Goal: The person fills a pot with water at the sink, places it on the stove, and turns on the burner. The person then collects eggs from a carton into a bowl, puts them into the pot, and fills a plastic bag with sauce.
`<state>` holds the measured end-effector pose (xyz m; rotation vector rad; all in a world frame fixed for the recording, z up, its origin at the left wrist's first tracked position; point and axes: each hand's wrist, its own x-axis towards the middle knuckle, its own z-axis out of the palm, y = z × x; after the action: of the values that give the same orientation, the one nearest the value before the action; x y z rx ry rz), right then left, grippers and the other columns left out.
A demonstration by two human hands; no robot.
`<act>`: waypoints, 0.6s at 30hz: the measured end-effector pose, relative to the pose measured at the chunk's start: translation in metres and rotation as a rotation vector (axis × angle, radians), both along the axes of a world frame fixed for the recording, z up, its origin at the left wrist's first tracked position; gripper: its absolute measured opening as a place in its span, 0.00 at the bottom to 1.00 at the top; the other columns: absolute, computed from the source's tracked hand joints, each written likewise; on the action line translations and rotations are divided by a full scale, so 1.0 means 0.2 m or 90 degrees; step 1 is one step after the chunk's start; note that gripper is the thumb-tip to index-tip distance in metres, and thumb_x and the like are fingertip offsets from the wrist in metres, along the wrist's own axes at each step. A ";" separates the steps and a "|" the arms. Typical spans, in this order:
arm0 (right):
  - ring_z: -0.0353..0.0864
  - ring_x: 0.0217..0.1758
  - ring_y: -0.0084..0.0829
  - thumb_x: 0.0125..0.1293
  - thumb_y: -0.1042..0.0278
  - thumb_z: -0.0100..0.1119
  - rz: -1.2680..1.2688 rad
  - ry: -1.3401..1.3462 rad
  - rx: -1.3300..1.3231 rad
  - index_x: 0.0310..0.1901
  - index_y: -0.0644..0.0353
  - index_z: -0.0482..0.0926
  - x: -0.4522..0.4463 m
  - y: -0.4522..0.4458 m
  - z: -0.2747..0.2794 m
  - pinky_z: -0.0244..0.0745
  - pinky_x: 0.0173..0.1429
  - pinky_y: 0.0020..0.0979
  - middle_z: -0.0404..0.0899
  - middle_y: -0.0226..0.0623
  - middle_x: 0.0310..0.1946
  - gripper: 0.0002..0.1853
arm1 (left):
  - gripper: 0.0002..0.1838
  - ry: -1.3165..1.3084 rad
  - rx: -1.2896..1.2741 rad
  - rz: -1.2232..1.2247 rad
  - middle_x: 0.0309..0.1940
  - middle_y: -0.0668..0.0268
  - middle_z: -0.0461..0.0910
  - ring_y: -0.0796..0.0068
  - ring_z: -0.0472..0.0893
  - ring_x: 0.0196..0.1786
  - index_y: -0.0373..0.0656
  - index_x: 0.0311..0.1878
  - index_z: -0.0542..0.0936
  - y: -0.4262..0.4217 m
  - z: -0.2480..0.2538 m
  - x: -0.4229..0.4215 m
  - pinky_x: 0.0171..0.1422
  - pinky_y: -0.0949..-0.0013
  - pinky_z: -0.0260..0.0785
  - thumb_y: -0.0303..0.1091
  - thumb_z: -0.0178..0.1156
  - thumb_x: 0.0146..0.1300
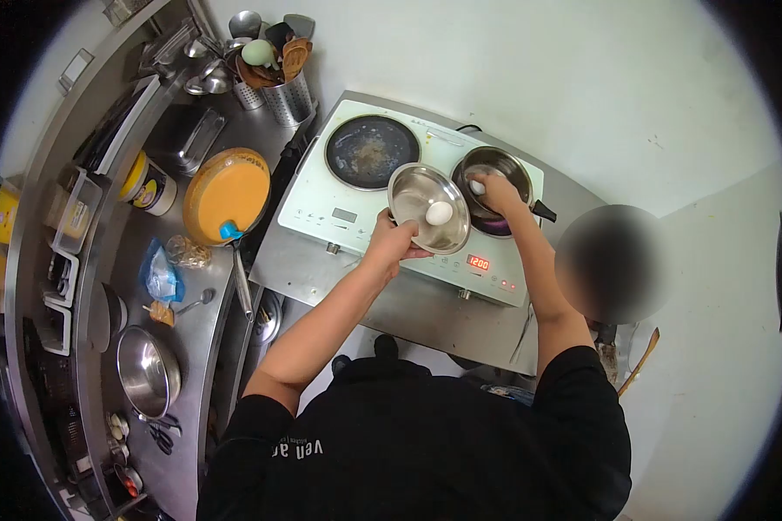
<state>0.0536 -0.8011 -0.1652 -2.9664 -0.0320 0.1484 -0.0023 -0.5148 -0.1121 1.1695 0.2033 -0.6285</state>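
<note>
My left grip (393, 243) was closed on the rim of a steel bowl (411, 193) with one egg (439, 213) inside; my right grip (500, 193) pinched a second egg (476, 187) within the pot (495, 160).

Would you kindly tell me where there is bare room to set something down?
The steel strip fronting the white cooktop looks mostly bare, as does the stained left burner. The pot takes the cooktop's right side, and the side counter is crowded around the pan of orange sauce.
</note>
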 end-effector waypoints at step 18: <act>0.76 0.52 0.45 0.50 0.72 0.63 0.004 -0.123 0.028 0.54 0.48 0.77 -0.23 0.27 0.37 0.73 0.55 0.40 0.77 0.44 0.48 0.25 | 0.34 -0.011 -0.010 -0.033 0.47 0.44 0.72 0.56 0.84 0.35 0.28 0.61 0.52 -0.02 0.00 -0.01 0.35 0.62 0.84 0.24 0.54 0.52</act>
<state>0.0081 -0.7473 -0.0912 -2.9255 -0.0685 -0.1357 -0.0046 -0.5195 -0.1118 1.1675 0.1532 -0.6639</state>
